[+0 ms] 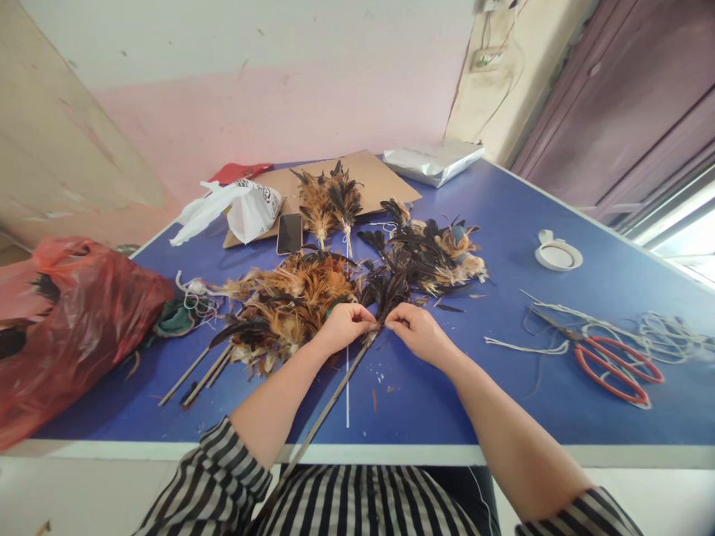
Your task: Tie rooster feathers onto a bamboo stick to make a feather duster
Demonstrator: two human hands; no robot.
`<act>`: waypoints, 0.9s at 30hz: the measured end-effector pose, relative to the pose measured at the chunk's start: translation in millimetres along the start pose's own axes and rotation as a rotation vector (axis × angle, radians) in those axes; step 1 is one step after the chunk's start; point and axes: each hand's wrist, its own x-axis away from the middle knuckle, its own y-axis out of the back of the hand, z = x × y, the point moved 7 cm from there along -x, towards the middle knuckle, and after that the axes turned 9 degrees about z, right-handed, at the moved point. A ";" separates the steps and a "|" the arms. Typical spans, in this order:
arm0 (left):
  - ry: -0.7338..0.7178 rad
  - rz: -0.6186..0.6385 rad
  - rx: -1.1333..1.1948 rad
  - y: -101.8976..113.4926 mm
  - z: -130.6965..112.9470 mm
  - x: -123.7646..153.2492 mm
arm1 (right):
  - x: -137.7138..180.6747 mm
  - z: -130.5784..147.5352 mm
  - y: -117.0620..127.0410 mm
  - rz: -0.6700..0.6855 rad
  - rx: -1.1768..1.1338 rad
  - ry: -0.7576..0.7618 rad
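Observation:
A long thin stick (329, 406) slants up from my lap over the table edge. Dark feathers (391, 294) are bunched at its upper end. My left hand (349, 327) is closed in a pinch on the left of the joint between stick and feathers. From the right, my right hand (418, 333) pinches at the same joint, its fingertips close to the left ones. Whatever lies between the fingertips is too fine to make out. Beside my left hand lies a heap of brown feathers (302, 290); beyond my right hand is a pile of black feathers (430, 249).
Red-handled scissors (614, 365) and tangled white string (659, 335) lie at right, below a white tape roll (558, 254). Two feather bunches (329, 201) rest on cardboard (385, 179) behind a phone (290, 234). A red plastic bag (94, 313) stands at left.

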 end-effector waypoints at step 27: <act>0.024 0.102 0.080 -1.3 6.8 -1.5 | 5.2 11.9 -21.5 0.215 0.227 0.080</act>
